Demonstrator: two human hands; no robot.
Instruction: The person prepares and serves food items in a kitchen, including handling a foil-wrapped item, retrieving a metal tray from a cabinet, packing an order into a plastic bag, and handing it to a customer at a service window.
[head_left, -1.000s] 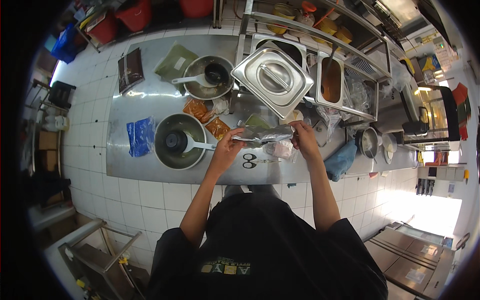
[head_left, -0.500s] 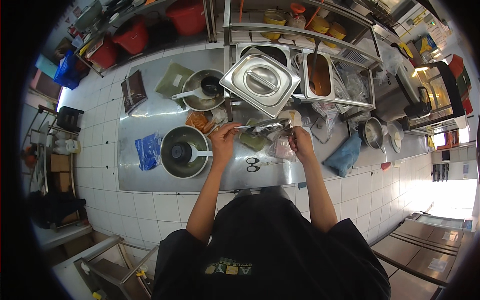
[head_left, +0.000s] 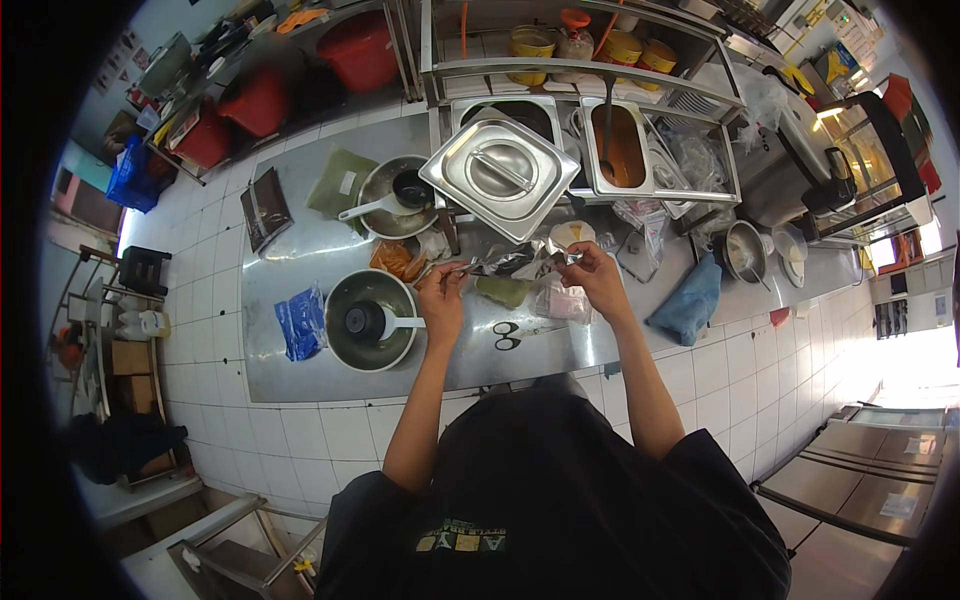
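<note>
My left hand [head_left: 440, 305] is closed, pinching one end of a shiny silver foil pouch [head_left: 540, 262]. At the opposite end, the fingers of my right hand [head_left: 597, 281] are closed on the foil. A dark patch shows near its middle; what it is I cannot make out. Just below it on the steel table [head_left: 470, 365] lie a green packet [head_left: 503, 291] and a pale pink packet [head_left: 564, 301]. Scissors [head_left: 507, 336] with dark handle loops rest nearer to me. Left of my left hand are a bowl [head_left: 345, 350] with a black-and-white ladle [head_left: 368, 323] and an orange bag [head_left: 397, 261].
A tilted steel lid [head_left: 462, 185] covers part of a pan beside an orange sauce pan [head_left: 625, 165]. Blue cloth [head_left: 686, 303] lies to the right. Further left are a blue packet [head_left: 299, 322], a brown packet [head_left: 266, 211], a green bag [head_left: 340, 185] and a second bowl [head_left: 385, 222].
The foil between my hands looks more crumpled and less flat. My right hand has turned and risen slightly, and my left hand has lowered a little. The whole view has shifted slightly.
</note>
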